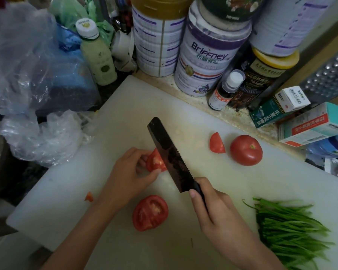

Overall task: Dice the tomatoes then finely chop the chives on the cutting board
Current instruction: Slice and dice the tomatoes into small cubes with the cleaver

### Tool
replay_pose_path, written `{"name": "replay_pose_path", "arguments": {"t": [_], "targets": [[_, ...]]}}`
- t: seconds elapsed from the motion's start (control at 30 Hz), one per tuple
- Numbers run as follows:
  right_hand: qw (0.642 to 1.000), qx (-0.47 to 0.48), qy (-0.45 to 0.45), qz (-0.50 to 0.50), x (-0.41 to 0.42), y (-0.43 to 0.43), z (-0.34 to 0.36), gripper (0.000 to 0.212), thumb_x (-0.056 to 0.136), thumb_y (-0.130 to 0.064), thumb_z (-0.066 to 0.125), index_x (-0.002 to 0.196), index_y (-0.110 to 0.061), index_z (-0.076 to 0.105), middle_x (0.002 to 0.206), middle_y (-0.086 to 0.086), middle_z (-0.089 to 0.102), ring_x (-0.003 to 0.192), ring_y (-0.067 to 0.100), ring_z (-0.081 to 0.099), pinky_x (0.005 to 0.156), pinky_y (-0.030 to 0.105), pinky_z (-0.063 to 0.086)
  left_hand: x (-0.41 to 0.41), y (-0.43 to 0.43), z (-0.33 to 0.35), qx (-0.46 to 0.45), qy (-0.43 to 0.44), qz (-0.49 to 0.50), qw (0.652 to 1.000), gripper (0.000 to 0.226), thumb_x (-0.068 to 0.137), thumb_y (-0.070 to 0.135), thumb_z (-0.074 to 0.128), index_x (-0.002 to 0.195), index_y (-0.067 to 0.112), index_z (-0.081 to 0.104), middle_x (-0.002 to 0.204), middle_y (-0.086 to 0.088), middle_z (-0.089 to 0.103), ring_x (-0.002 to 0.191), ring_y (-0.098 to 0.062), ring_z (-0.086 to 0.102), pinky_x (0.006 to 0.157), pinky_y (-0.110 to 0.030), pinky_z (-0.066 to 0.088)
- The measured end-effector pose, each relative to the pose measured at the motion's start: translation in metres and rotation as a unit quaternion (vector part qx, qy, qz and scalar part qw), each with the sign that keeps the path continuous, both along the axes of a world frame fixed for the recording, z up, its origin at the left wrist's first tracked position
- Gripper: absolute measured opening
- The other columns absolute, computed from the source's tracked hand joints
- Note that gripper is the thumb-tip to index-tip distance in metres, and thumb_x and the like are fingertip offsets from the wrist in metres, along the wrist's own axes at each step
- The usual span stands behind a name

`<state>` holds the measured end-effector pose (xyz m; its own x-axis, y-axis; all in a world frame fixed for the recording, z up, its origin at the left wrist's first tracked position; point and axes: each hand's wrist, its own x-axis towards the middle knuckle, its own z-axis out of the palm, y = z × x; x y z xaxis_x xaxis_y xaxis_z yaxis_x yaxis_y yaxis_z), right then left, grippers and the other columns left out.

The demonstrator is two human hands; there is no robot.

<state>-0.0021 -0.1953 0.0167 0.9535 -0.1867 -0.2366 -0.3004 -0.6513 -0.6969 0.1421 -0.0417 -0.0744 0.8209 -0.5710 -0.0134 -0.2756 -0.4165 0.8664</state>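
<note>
On the white cutting board [113,117] my left hand [129,174] holds a tomato wedge [154,161] with curled fingers and thumb. My right hand [213,209] grips the handle of a dark cleaver [170,152], whose blade stands against the wedge's right side. A tomato half [149,212] lies cut side up near my left wrist. Farther right lie a tomato quarter [216,143] and a whole tomato [245,150]. A small tomato scrap [89,196] sits at the left. A bunch of green chives [289,230] lies at the board's right front.
Tall tins [207,55], a dark jar [261,75], a small bottle [225,90] and a pale green bottle [98,53] crowd the board's back edge. Medicine boxes [308,123] sit at the right. Crumpled plastic bags [41,137] lie at the left.
</note>
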Motion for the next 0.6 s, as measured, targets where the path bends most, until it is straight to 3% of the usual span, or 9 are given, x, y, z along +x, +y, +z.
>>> {"name": "replay_pose_path", "arguments": {"t": [0.1, 0.23, 0.33, 0.47, 0.6], "targets": [[1.0, -0.004, -0.007, 0.002, 0.0, 0.001, 0.002, 0.011, 0.096, -0.037, 0.034, 0.1, -0.03, 0.042, 0.071, -0.027, 0.051, 0.061, 0.006, 0.048, 0.051, 0.013, 0.03, 0.0, -0.001, -0.001, -0.002, -0.007, 0.004, 1.0, 0.045, 0.066, 0.056, 0.059, 0.104, 0.031, 0.062, 0.093, 0.015, 0.058, 0.091, 0.002, 0.057, 0.073, -0.004, 0.042], [0.999, -0.026, -0.014, 0.014, 0.001, 0.004, 0.003, 0.015, 0.097, -0.034, 0.034, 0.104, -0.025, 0.044, 0.058, -0.012, 0.04, 0.062, 0.004, 0.047, 0.052, 0.013, 0.032, -0.002, -0.001, -0.002, -0.014, -0.017, 0.01, 1.0, 0.036, 0.068, 0.052, 0.06, 0.101, 0.039, 0.058, 0.092, 0.017, 0.058, 0.089, 0.002, 0.058, 0.073, -0.004, 0.042], [0.998, -0.055, -0.02, 0.025, 0.0, 0.006, -0.001, 0.022, 0.096, -0.043, 0.025, 0.107, -0.029, 0.038, 0.062, -0.012, 0.039, 0.06, 0.007, 0.046, 0.054, 0.022, 0.032, -0.004, -0.002, -0.004, -0.006, -0.033, 0.015, 0.999, 0.034, 0.07, 0.05, 0.061, 0.102, 0.042, 0.055, 0.092, 0.019, 0.056, 0.088, 0.002, 0.057, 0.074, -0.002, 0.04], [0.995, -0.089, -0.009, 0.033, -0.002, 0.01, -0.004, 0.025, 0.094, -0.049, 0.013, 0.109, -0.036, 0.028, 0.071, -0.012, 0.043, 0.064, 0.015, 0.05, 0.06, 0.033, 0.038, -0.005, -0.001, -0.004, 0.006, -0.043, 0.013, 0.999, 0.034, 0.07, 0.049, 0.061, 0.103, 0.039, 0.057, 0.091, 0.021, 0.056, 0.087, 0.002, 0.057, 0.075, -0.003, 0.04], [0.993, -0.108, 0.049, 0.03, 0.004, 0.017, 0.0, 0.028, 0.099, -0.043, 0.016, 0.119, -0.029, 0.029, 0.1, -0.004, 0.053, 0.085, 0.027, 0.058, 0.073, 0.039, 0.044, -0.002, -0.004, -0.003, 0.018, -0.043, 0.012, 0.999, 0.037, 0.069, 0.05, 0.06, 0.101, 0.031, 0.061, 0.089, 0.019, 0.056, 0.086, 0.003, 0.056, 0.075, -0.003, 0.039]]}}
